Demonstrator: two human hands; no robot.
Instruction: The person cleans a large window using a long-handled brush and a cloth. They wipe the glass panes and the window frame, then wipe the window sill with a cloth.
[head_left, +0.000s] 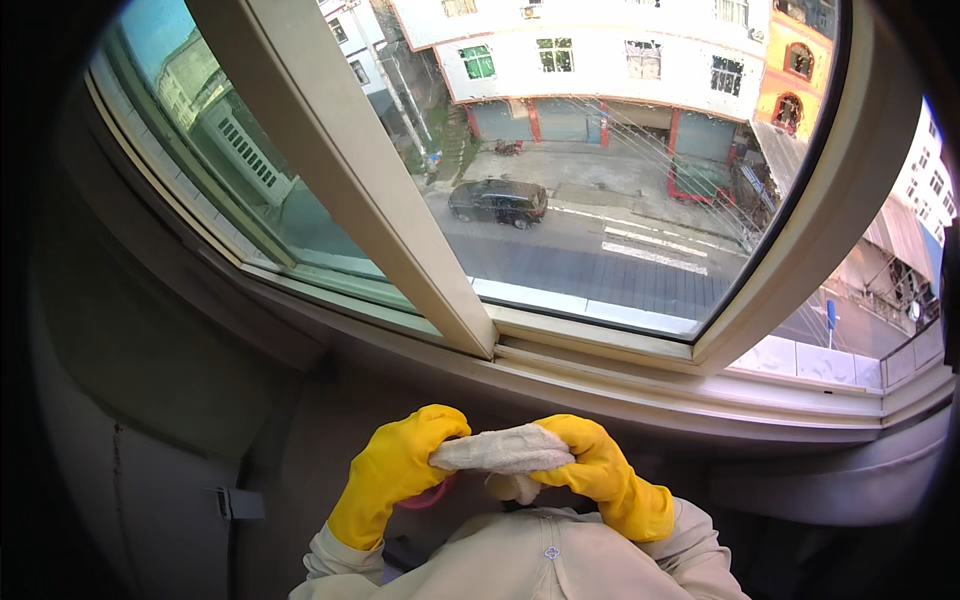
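Note:
A folded whitish terry cloth (506, 448) stretches between my two hands in front of my chest, below the window sill. My left hand (409, 457), in a yellow rubber glove, grips the cloth's left end. The right end is pinched by my right hand (596, 461), gloved the same way. A loose part of the cloth hangs down below the fold. Beyond the hands stands a sliding window, its glass pane (600, 187) dotted with drops or specks in the upper part. Neither hand touches the window.
A pale metal window frame (375, 195) and sill track (675, 397) run across ahead of me. On the right the window is slid open. Part of a pink rim (427, 496) shows under my left hand. A small whitish box-like object (241, 504) sits at lower left. Outside are a street and a dark car (499, 202).

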